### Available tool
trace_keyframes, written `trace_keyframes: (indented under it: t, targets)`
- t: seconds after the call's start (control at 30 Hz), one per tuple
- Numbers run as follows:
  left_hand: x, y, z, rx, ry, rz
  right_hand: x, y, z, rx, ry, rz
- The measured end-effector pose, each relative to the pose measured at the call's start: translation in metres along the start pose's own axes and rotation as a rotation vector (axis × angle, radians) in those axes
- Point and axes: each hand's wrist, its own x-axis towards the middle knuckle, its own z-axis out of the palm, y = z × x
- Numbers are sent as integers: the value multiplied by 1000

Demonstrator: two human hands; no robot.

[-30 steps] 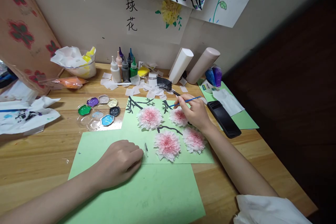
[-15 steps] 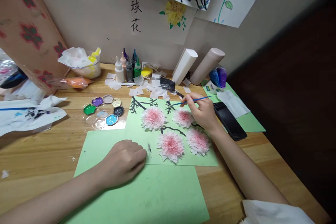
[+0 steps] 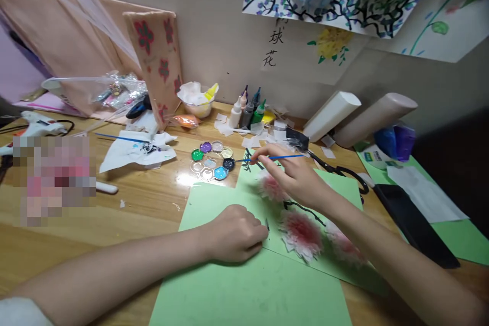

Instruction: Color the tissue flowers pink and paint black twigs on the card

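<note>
My right hand (image 3: 286, 168) pinches a thin blue paintbrush (image 3: 284, 157). The brush tip is at the black well of the flower-shaped paint palette (image 3: 209, 162). My left hand (image 3: 240, 233) lies closed on the green paper (image 3: 244, 290), its knuckles up, beside a small dark smear. Whether its fingers hold anything is hidden. Pink and white paper flowers (image 3: 301, 234) and black painted branches (image 3: 305, 210) are on the upper green sheet (image 3: 342, 183), partly under my right hand and forearm.
Paint bottles (image 3: 247, 113) stand at the back among paper scraps. Black-handled scissors (image 3: 336, 167) and a black case (image 3: 414, 224) lie to the right. On the left are a stained tissue (image 3: 133, 152) with another brush and a glue gun (image 3: 42, 125).
The view has swung left, showing more of the left side. My right hand has moved the brush from the painted branches to the palette's black well. My left hand remains closed on the paper.
</note>
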Motion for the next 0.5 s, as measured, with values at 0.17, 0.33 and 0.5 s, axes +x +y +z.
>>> trace_keyframes:
  t: [0.17,0.33,0.5]
  targets:
    - [-1,-1,5,16,34,29,20,3,22,-119,-147,12]
    - [-2,-2,9,9,25,43,23,3,23,-47,-106,25]
    - [-3,-2,7,24,16,27,28,2,21,-32,-161,69]
